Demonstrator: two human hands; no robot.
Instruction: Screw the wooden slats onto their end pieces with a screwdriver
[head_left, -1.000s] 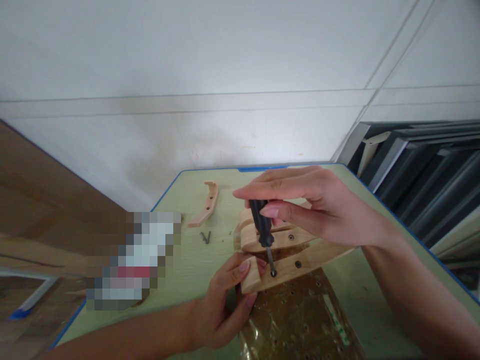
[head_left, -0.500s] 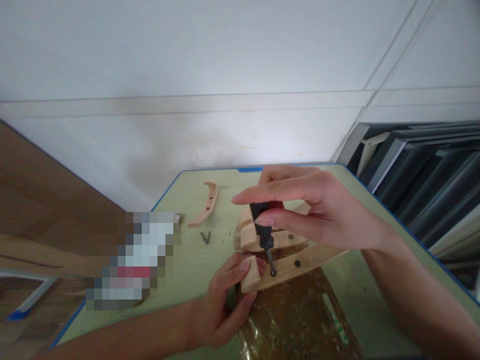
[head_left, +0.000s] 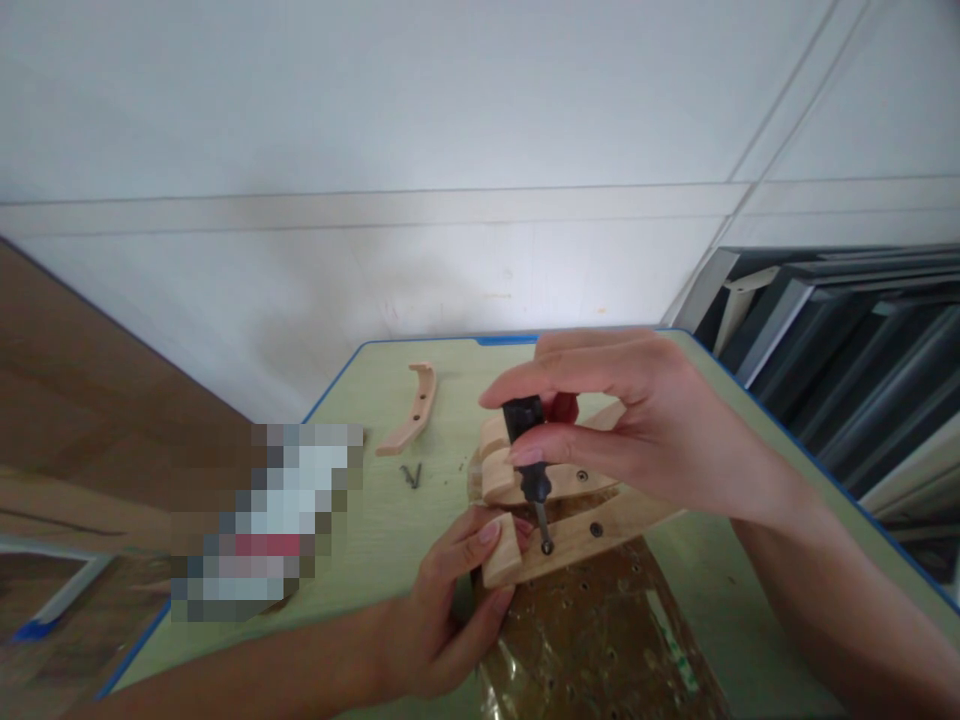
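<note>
My right hand [head_left: 630, 420] is closed round the black and red handle of a small screwdriver [head_left: 531, 462], held upright with its tip in a screw on a curved wooden slat [head_left: 585, 535]. That slat belongs to a wooden assembly [head_left: 525, 475] of several slats lying on a brown perforated board [head_left: 600, 640]. My left hand [head_left: 450, 610] grips the near end of the slat, thumb on top.
A loose curved wooden piece [head_left: 411, 410] lies at the back of the green table [head_left: 360, 400], with a few dark screws [head_left: 411, 474] in front of it. A blurred box [head_left: 266, 520] sits at the table's left. Stacked dark frames [head_left: 847, 340] stand at the right.
My right hand's fingers have curled in and shifted on the screwdriver handle, turning it; more red of the handle shows. The left hand and the slat have stayed put.
</note>
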